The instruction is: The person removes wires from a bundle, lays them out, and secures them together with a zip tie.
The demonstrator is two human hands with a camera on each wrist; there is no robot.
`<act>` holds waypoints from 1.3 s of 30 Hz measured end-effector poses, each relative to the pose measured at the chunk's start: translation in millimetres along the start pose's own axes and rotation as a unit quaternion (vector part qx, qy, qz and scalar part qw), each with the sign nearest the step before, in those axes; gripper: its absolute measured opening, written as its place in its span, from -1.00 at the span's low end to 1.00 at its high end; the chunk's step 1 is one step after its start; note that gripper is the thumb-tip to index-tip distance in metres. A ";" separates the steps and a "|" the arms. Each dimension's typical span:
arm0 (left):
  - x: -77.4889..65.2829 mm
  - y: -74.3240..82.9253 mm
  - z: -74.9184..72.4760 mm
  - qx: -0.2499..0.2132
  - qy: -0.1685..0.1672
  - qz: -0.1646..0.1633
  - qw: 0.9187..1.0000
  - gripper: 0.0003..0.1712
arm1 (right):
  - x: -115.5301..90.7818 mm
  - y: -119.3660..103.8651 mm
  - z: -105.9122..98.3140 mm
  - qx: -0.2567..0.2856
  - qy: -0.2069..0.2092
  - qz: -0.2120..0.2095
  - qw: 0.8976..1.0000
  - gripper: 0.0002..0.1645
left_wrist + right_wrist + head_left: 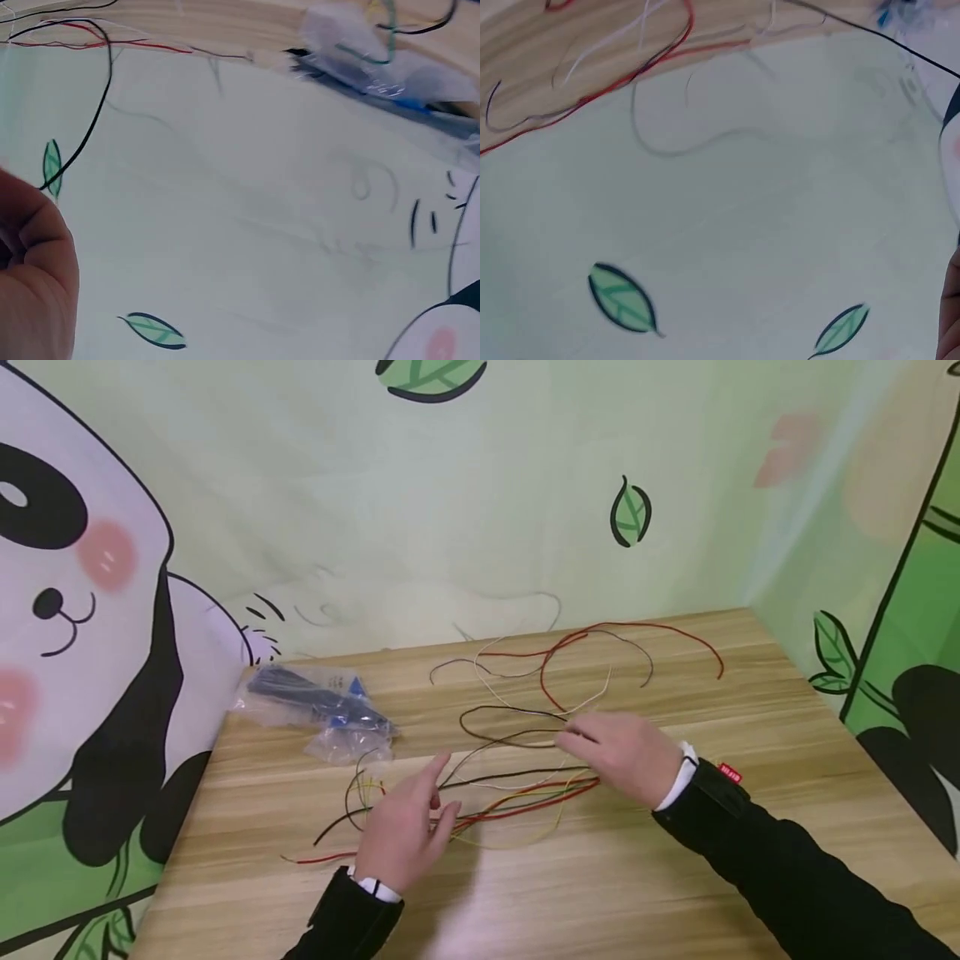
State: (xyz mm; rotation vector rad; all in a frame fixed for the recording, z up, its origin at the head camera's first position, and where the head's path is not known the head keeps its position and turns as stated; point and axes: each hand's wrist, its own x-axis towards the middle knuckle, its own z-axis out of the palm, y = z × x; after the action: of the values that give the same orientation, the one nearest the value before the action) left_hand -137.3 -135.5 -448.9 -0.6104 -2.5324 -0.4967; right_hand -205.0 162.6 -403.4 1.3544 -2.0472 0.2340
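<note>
A bundle of thin wires (517, 806), red, black, yellow and green, stretches between the two hands over the table. My left hand (401, 835) grips the bundle, its index finger and thumb spread apart; the other fingers are mostly hidden. Loose wire ends stick out on its left side. In the left wrist view a black wire (110, 67) arcs up from beside that hand's curled fingers (37, 232). My right hand (626, 756) pinches a looped black wire (480, 708) near its fingertips. The bundle's right end disappears under this hand.
Toward the back of the wooden table (247, 893) lie loose red wires (637, 624), with white and dark thin ones around them. A clear plastic bag (322, 702) with dark and blue contents sits at the back left. A printed backdrop (525, 510) rises behind the table.
</note>
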 end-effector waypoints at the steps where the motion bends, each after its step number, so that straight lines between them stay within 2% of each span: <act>1: 2.7 3.2 1.9 0.004 0.002 0.013 1.000 -0.30 | -1.7 -6.4 2.1 0.010 -0.007 -0.011 1.000 -0.81; 5: 7.1 12.8 10.4 0.005 0.018 0.074 0.997 -0.60 | -12.1 -31.2 9.2 0.033 -0.031 -0.034 0.998 -0.63; 8: 6.0 13.5 15.6 0.003 0.023 0.093 0.995 -0.78 | -19.5 -43.8 10.2 0.036 -0.041 -0.033 0.998 -0.53; 12: 4.7 4.7 19.7 0.023 0.017 0.080 0.996 -0.82 | -28.2 -50.1 5.9 0.030 -0.055 -0.018 0.998 -0.65; 17: 6.7 -11.9 19.8 0.056 0.034 0.050 0.997 -0.82 | -39.4 -52.1 -2.2 0.028 -0.059 -0.002 0.998 -0.72; 19: 8.1 -17.5 19.0 0.059 0.047 0.043 0.996 -0.82 | -43.3 -53.4 -4.5 0.029 -0.051 0.001 0.998 -0.71; 24: 14.0 -24.8 15.4 0.034 0.078 0.040 0.996 -0.85 | -50.7 -59.2 -4.3 0.034 -0.014 -0.002 0.999 -0.66; 28: 18.9 -25.4 8.2 0.031 0.089 0.051 0.994 -0.83 | -56.0 -62.3 -2.7 0.040 -0.011 0.011 0.999 -0.68; 34: 21.8 -30.3 -8.4 0.046 0.080 0.046 0.995 -0.83 | -64.2 -56.0 -5.8 0.041 -0.030 0.063 0.997 -0.59; 39: 17.8 -37.3 -22.6 0.053 0.078 0.045 0.994 -0.82 | -70.2 -45.3 -6.4 0.032 -0.007 0.117 0.993 -0.47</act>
State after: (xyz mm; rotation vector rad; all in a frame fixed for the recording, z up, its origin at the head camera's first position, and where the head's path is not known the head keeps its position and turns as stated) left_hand -161.6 -171.0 -429.5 -0.6183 -2.3552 -0.3600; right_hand -145.7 198.3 -450.6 1.1543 -2.2272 0.3953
